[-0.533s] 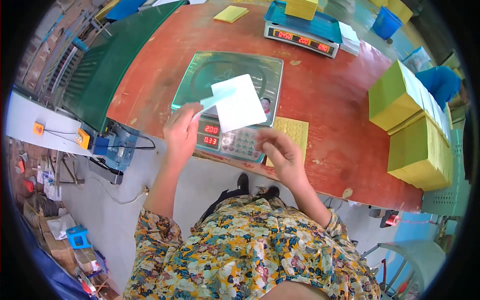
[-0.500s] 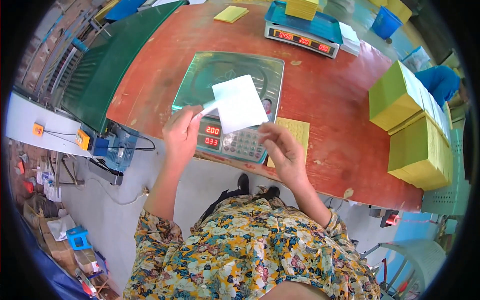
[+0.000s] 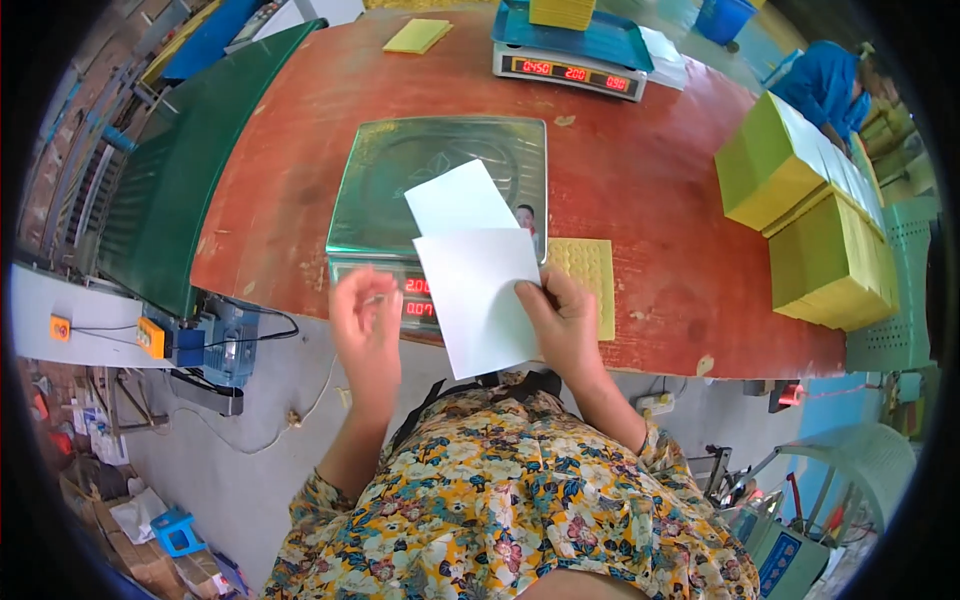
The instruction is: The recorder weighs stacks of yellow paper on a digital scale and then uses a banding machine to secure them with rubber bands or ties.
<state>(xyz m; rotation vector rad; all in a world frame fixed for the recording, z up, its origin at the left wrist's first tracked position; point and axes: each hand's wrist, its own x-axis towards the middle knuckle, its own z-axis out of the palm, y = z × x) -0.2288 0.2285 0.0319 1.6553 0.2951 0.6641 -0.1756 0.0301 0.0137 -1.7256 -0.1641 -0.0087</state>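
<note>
In my right hand (image 3: 568,325) I pinch a flat white sheet of paper (image 3: 478,310) by its right edge, thumb on top. The sheet tilts over the front of the weighing scale (image 3: 375,165) and covers part of its display and keys. Behind it, a second white paper (image 3: 460,198) shows over the metal pan; its lower part is hidden, and whether it rests flat I cannot tell. My left hand (image 3: 367,335), a little blurred, is raised left of the sheet, apart from it, fingers loosely bent with nothing seen in them.
Right of the scale lies a yellow embossed sheet (image 3: 585,285). Tall yellow stacks (image 3: 830,260) stand at the table's right edge. A second scale (image 3: 570,65) bears a yellow stack at the back. A green-topped surface (image 3: 170,190) adjoins on the left. A person in blue (image 3: 815,85) is far right.
My left hand has let go of a thin white piece and moved down. My right hand, empty before, now holds a white sheet. The scale's lit reading has changed, and the view has shifted.
</note>
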